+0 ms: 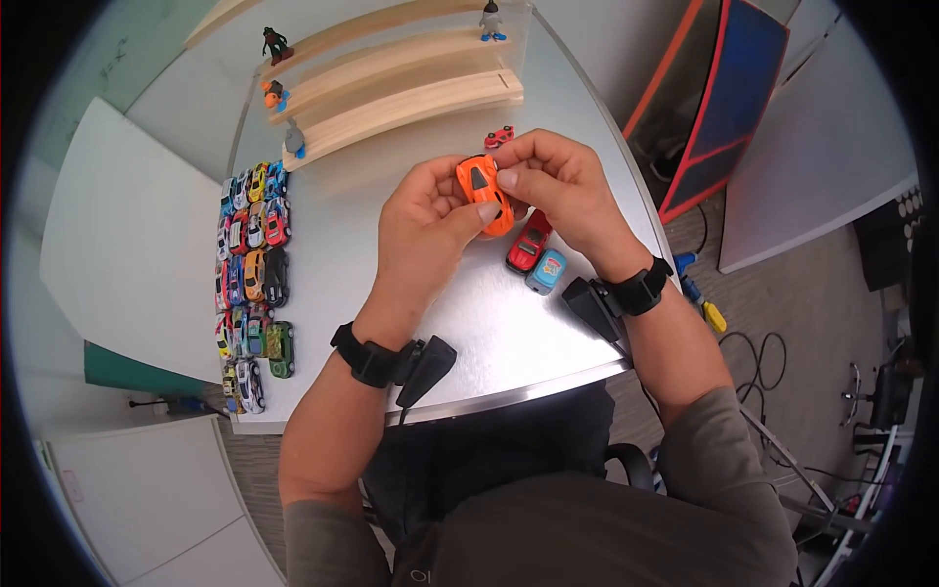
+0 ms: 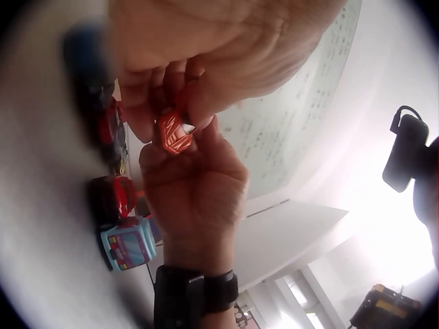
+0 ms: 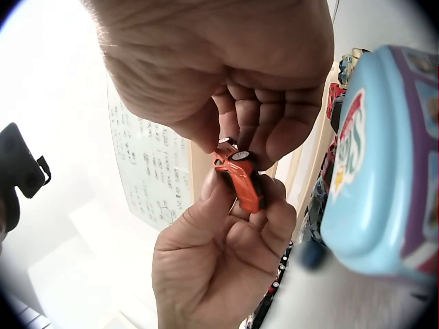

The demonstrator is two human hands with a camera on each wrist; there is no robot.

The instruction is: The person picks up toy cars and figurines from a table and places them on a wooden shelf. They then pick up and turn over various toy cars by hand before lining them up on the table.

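Observation:
An orange toy car (image 1: 482, 194) is held up above the table between both hands. My left hand (image 1: 426, 207) pinches its near end, with the thumb lying on top. At the far end, my right hand (image 1: 559, 188) grips the car's side between thumb and fingers. The right wrist view shows the orange toy car (image 3: 240, 179) tilted, with wheels visible. Below the right hand, a red toy car (image 1: 528, 243) and a light blue toy van (image 1: 546, 271) stand side by side on the table. Just beyond the fingers sits a small red toy car (image 1: 499, 137).
Several toy cars (image 1: 254, 279) stand in packed rows along the table's left side. Curved wooden steps (image 1: 411, 112) cross the back, bearing small figures such as a grey one (image 1: 294, 139) and a penguin-like one (image 1: 492, 22). The metal table's (image 1: 469, 342) front edge lies near my body.

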